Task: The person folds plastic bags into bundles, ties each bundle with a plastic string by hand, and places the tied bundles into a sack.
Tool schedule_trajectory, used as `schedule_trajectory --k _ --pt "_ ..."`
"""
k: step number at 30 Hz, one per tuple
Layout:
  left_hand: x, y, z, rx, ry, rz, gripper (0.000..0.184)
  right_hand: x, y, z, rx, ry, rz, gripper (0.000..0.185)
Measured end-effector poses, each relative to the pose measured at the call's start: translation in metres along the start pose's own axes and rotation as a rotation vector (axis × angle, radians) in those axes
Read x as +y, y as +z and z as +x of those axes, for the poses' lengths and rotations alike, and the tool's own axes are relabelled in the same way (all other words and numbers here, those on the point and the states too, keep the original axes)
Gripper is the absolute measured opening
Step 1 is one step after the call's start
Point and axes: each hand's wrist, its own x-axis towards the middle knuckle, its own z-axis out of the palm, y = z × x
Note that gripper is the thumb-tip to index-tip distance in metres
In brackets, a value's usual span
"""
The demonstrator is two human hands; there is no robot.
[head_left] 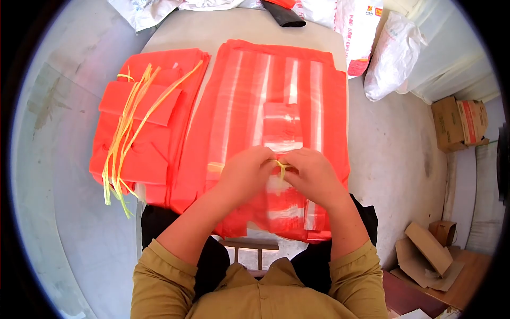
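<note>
My left hand and my right hand meet over the front half of a wide stack of red plastic sheets or bags. Both hands are closed, their fingertips pinching a thin yellow strip between them. Beneath the strip lies a narrow folded red and clear plastic bundle, lengthwise on the stack. My fingers partly cover its middle, so whether the strip goes fully round it cannot be seen. To the left, several loose yellow strips rest across a second pile of folded red plastic.
The stacks lie on a beige-topped table. White printed sacks and a dark tube-like item sit along its far edge. A stuffed white sack stands right of it. Cardboard boxes and an opened carton are farther right.
</note>
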Motion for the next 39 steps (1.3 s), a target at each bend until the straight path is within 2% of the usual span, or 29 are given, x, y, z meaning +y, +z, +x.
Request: schedule_trajectory --k 4,7,9,12,15,21,24,26,30,33,36,39 --pt "-0.003 0.001 0.003 -0.032 -0.059 -0.061 0.013 0.004 0.014 0.000 0.074 -0.004 -0.178 0.015" --pt "0.003 -0.002 0.004 -0.037 -0.157 -0.114 0.013 0.009 0.014 0.001 0.215 -0.118 -0.201 0.020" --pt "0.001 -0.006 0.003 -0.036 -0.239 -0.153 0.013 0.012 0.017 -0.002 0.261 -0.083 -0.178 0.021" --pt "0.004 -0.016 0.005 -0.042 -0.190 0.192 0.012 0.018 0.020 -0.005 0.278 -0.018 -0.163 0.021" --pt "-0.014 -0.006 0.006 0.015 0.008 0.503 0.013 0.023 0.025 -0.008 0.247 0.008 -0.205 0.022" --pt "-0.017 -0.005 0.001 0.026 0.050 0.655 0.016 0.024 0.028 -0.011 0.259 -0.050 -0.302 0.025" --pt "-0.026 -0.002 0.002 0.099 0.153 0.637 0.012 0.023 0.028 -0.011 0.270 -0.070 -0.340 0.023" --pt "-0.019 -0.002 0.001 0.099 0.096 0.548 0.010 0.021 0.027 -0.011 0.277 -0.081 -0.360 0.021" --pt "-0.005 -0.007 0.001 0.047 0.052 0.501 0.019 0.019 0.019 -0.010 0.279 -0.097 -0.394 0.018" --pt "-0.012 -0.007 -0.001 -0.002 0.175 0.563 0.024 0.021 0.018 -0.011 0.277 -0.103 -0.416 0.016" --pt "-0.008 -0.003 -0.002 -0.028 0.130 0.558 0.028 0.023 0.019 -0.012 0.268 -0.100 -0.426 0.014" --pt "-0.005 -0.008 -0.002 -0.079 0.226 0.604 0.032 0.027 0.018 -0.012 0.285 -0.097 -0.409 0.012"
